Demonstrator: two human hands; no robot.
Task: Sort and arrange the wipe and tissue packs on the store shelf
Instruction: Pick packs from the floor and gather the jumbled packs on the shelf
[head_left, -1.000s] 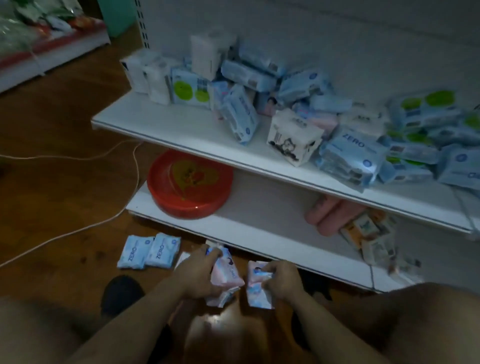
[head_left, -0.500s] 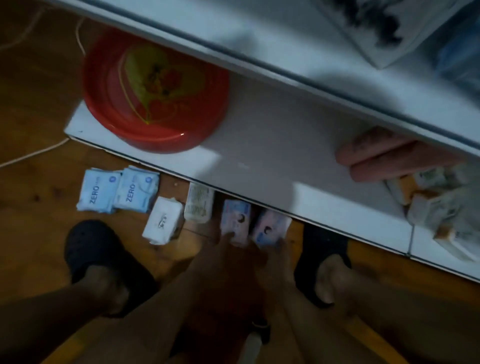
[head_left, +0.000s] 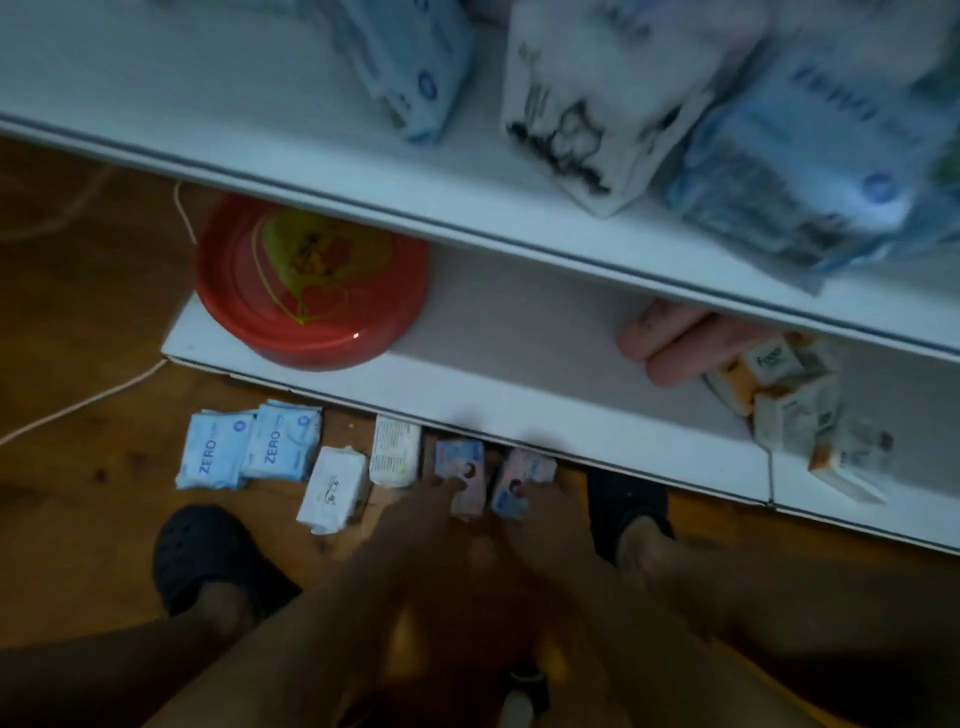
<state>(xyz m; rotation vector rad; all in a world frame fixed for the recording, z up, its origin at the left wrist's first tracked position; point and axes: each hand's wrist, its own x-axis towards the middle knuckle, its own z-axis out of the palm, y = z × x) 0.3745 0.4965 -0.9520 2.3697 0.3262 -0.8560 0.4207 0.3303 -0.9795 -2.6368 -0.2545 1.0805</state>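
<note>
Upper shelf (head_left: 234, 119), across 12 o'clock: carries a loose heap. A large blue pack (head_left: 779, 182) at 2 o'clock overhangs the front edge, and a white box (head_left: 597, 104) leans beside it. Judged risk: a head or shoulder rising from below could knock these down onto the sorted row. Lower shelf (head_left: 519, 374), through the centre: its front edge sits directly above the working area, so knuckles may catch it. Red basin (head_left: 311, 312) at 10 o'clock: stable, no concern. Floor (head_left: 78, 519): a row of small packs runs from 8 o'clock to 6 o'clock. Both black shoes (head_left: 202, 556) stand close to it, so a shifted foot could crush or scatter the row. A white cord (head_left: 78, 410) at 9 o'clock is a trip hazard. The items in hand are the left pink pack (head_left: 460, 465) and right pink pack (head_left: 522, 475), lying at 6 o'clock, side by side, against the lower shelf's edge. Each lies flat, printed face up, with its long axis running 6 to 12. The right one leans slightly toward 1 o'clock, so the pair is not parallel. The left hand (head_left: 426, 506) and right hand (head_left: 540, 512) each reach one pack. Dimness and blur prevent telling whether either hand grips or merely touches.
</note>
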